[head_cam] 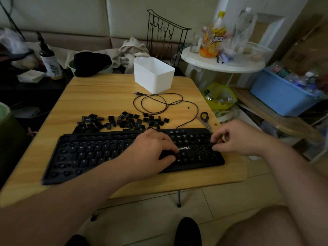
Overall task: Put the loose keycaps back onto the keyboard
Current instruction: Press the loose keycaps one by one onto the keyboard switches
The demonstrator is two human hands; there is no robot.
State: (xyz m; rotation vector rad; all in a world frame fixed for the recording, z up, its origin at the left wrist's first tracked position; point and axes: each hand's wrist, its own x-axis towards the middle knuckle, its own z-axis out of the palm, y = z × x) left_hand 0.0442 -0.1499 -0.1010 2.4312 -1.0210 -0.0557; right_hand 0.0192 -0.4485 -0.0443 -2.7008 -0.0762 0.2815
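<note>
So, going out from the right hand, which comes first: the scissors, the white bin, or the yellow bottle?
From the right hand, in the head view:
1. Scissors, just beyond the hand, by the keyboard's far right corner.
2. White bin, at the table's far edge, to the left.
3. Yellow bottle, off the table, on the round white side table behind.

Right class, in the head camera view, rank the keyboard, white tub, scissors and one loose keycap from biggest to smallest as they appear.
1. keyboard
2. white tub, though it sits farther away
3. scissors
4. a loose keycap
</note>
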